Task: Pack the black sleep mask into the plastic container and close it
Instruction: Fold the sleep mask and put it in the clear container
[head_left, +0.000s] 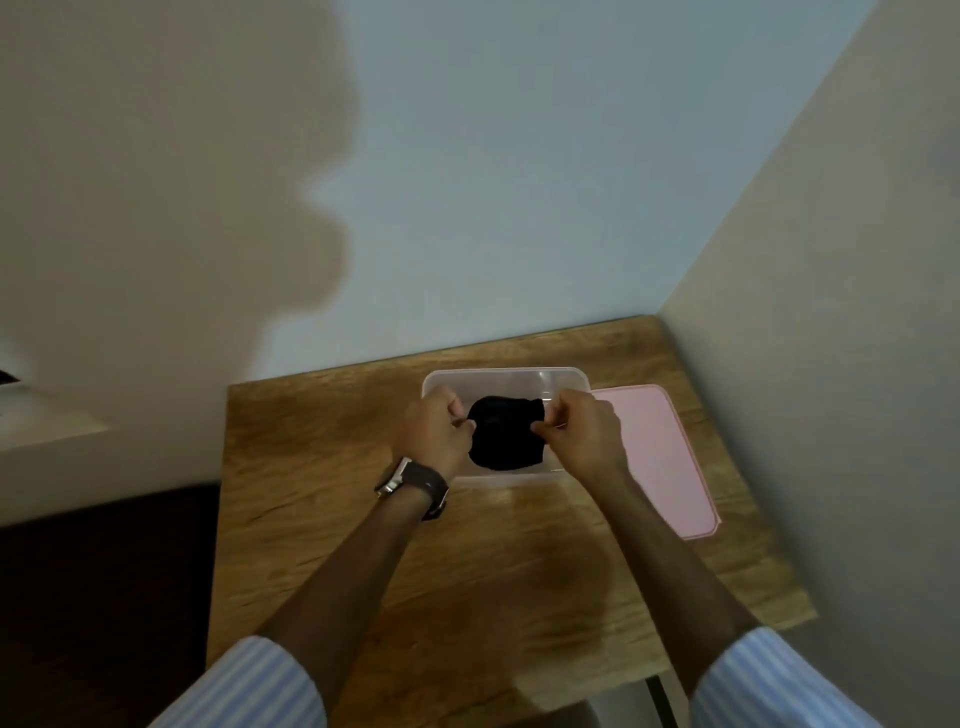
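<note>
A warm brown wood-grain table (322, 467) fills six o'clock, tucked in a corner. Pale blue-grey wall (519, 182) at twelve, cream wall (857, 312) at three. Broad soft shadow (182, 156) at ten o'clock.

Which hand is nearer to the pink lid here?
Right. The right hand pinches the black sleep mask over the plastic container, just beside the pink lid. The left hand holds the mask's far side, farther away.

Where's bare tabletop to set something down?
Free: wood left of the clear container, out to the table edge, and the near strip between the forearms. Crowded: right side, where the pink lid lies beside the container; both hands hold the mask over it.
</note>
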